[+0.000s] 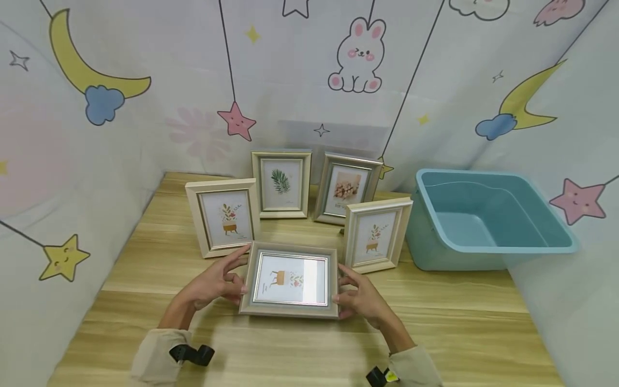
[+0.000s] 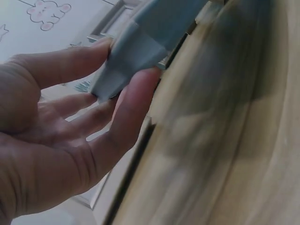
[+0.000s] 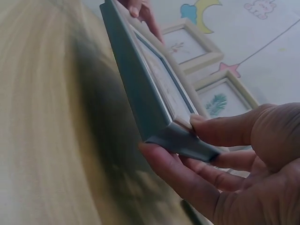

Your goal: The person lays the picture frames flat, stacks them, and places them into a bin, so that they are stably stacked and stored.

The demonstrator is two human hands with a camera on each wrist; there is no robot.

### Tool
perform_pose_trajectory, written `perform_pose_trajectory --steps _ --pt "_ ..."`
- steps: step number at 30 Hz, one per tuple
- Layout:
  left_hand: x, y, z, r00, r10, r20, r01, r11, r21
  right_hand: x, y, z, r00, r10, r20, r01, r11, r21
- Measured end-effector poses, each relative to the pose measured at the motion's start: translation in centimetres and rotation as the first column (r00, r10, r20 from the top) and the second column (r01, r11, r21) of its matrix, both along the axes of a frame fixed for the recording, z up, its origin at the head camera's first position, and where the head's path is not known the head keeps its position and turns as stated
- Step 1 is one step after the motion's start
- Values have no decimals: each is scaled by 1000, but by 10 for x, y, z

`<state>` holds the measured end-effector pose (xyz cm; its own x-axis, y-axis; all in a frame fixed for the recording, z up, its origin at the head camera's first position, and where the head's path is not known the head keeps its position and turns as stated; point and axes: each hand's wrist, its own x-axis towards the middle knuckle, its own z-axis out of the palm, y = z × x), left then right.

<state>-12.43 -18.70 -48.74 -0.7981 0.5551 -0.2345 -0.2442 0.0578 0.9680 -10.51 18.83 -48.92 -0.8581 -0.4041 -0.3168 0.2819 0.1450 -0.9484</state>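
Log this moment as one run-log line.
left hand: grips held frame, left end | right hand: grips right end | frame: picture up, raised off table | nearby: four standing frames | right: teal bin

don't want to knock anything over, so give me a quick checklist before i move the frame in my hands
1. Left hand on the held frame: ok, fingers and thumb grip its left end.
2. Right hand on it: ok, gripping the right end.
3. Picture upright: not ok, the pot and flowers lie sideways.
4. Gap to the front left frame: cannot tell, they overlap in the head view.
5. Blue bin out of the way: ok, it stands right of the front right frame.
6. Back of the held frame: cannot tell, it is hidden.
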Motion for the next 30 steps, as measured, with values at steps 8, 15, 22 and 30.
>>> perform_pose_trajectory --steps 8,15,22,30 --pt "-4 5 -18 998 31 58 -26 995 -97 5 -12 -16 998 -57 -24 60 992 114" --pt "-4 14 -18 996 71 61 -61 986 -158 8 -21 -12 983 -98 -154 138 951 277" --pt "4 27 -12 993 115 -9 -114 967 -228 9 -26 -9 970 -97 -221 174 916 361" --pt "13 41 -9 971 218 -97 -238 876 -420 7 -26 -15 970 -97 -221 179 904 388"
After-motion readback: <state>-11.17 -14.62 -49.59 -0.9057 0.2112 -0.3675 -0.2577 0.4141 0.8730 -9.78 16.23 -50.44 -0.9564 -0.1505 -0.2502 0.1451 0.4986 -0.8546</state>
